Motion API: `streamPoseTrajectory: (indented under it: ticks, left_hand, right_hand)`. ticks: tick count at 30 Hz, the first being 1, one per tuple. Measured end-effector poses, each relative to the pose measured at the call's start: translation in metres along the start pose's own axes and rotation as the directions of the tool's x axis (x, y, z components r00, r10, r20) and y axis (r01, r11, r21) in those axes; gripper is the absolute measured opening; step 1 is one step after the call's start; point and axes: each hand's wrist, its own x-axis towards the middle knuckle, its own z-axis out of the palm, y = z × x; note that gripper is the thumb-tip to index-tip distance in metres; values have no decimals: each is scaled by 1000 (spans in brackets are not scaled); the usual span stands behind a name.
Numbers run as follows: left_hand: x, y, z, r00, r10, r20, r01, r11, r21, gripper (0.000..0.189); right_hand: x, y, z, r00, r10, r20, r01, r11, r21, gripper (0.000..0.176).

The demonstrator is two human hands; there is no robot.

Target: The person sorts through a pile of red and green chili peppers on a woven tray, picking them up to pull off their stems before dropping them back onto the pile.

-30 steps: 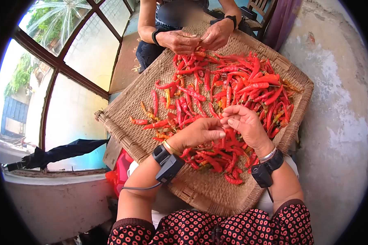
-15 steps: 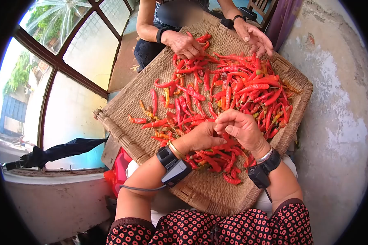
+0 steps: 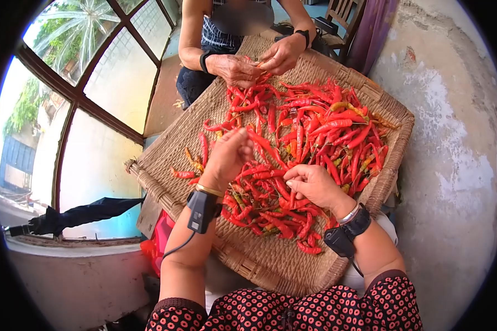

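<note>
Red chili peppers (image 3: 337,124), with some yellow-orange ones, lie heaped on a square woven basket tray (image 3: 176,138). My left hand (image 3: 230,157) is over the left part of the heap, its fingers curled in against one end of a long red chili pepper (image 3: 266,145). To its right, my right hand (image 3: 313,186) has thumb and fingers pinched together low over the peppers. Whatever is between those fingertips is too small to make out. Both my wrists carry black strapped devices.
Across the tray, another person's hands (image 3: 257,67) are together over the peppers. A rough plaster wall (image 3: 442,165) rises on the right. Framed windows (image 3: 102,165) stand on the left, with a folded dark umbrella (image 3: 88,209) below. A wooden chair (image 3: 345,22) is behind.
My hands have moved apart: the left went up and left, the right slightly down. The other person's right-side hand has come across to join their other hand.
</note>
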Motion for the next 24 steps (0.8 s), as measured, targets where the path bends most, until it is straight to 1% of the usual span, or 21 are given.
streamPoseTrajectory:
  ticks: [1, 2, 4, 5, 6, 7, 8, 9, 10, 12, 13, 14, 16, 17, 18, 20, 21, 23, 24]
  left_hand:
    - [4, 0, 3, 992, 66, -110, -84, 983, -162, 22]
    - [7, 2, 3, 992, 68, -107, -85, 984, -158, 22]
    - [13, 1, -1, 974, 131, -186, -130, 991, 21, 31]
    - [22, -10, -23, 975, 163, -153, -106, 939, 326, 41]
    - [25, -15, -29, 975, 169, -148, -112, 937, 330, 41]
    - [27, -20, -31, 974, 225, -23, -134, 654, 745, 44]
    - [28, -24, -32, 970, 216, 113, -158, 203, 966, 47]
    - [30, -28, -32, 865, 360, 350, -317, -150, 936, 49]
    - [31, -33, -30, 860, 367, 354, -320, -152, 935, 49]
    - [33, -39, -26, 864, 343, 368, -227, -387, 894, 41]
    - [33, -41, -25, 811, 377, 447, -246, -473, 846, 35]
    - [34, -40, -24, 802, 386, 455, -247, -478, 843, 35]
    - [29, -32, -11, 931, 212, 297, -139, -548, 825, 28]
    - [30, -35, -15, 915, 208, 346, -178, -560, 809, 20]
    - [27, -33, -13, 912, 211, 351, -180, -564, 806, 20]
    - [22, -29, -8, 897, 223, 381, -232, -495, 837, 17]
    - [18, -25, -4, 898, 218, 383, -236, -495, 836, 17]
    - [12, -11, 10, 859, 270, 434, -357, -292, 887, 16]
    - [9, -3, 18, 859, 267, 437, -360, -291, 886, 16]
  right_hand:
    - [0, -1, -1, 999, 36, -22, -36, 999, 24, 17]
    - [1, -1, -2, 999, 31, -24, -31, 999, 25, 17]
    - [2, 2, -1, 996, -50, -73, 45, 997, -61, 17]
    - [3, 2, -1, 995, -59, -75, 54, 997, -61, 17]
    - [3, 3, -1, 993, -98, -69, 87, 985, -151, 17]
    - [3, 4, 0, 989, -136, -59, 118, 963, -242, 16]
    - [3, 4, 1, 988, -142, -62, 123, 962, -246, 16]
    - [2, 4, 2, 981, -182, -65, 154, 938, -310, 16]
    - [1, 3, 2, 973, -224, -64, 185, 909, -374, 17]
    - [2, 6, 3, 970, -235, -66, 193, 906, -376, 18]
    - [2, 7, 3, 971, -228, -67, 189, 911, -368, 18]
    - [2, 6, 2, 973, -222, -69, 183, 915, -359, 18]
    - [0, 4, 1, 968, -238, -82, 193, 911, -365, 18]
    - [0, 5, 1, 968, -240, -80, 193, 906, -376, 18]
    - [1, 6, 0, 967, -241, -79, 193, 902, -385, 19]
    - [1, 5, -1, 967, -236, -94, 183, 902, -390, 19]
    - [1, 5, -2, 962, -255, -98, 197, 897, -396, 19]
    - [0, 7, -1, 957, -268, -107, 206, 893, -400, 20]
    - [1, 8, 0, 957, -272, -102, 209, 890, -406, 20]
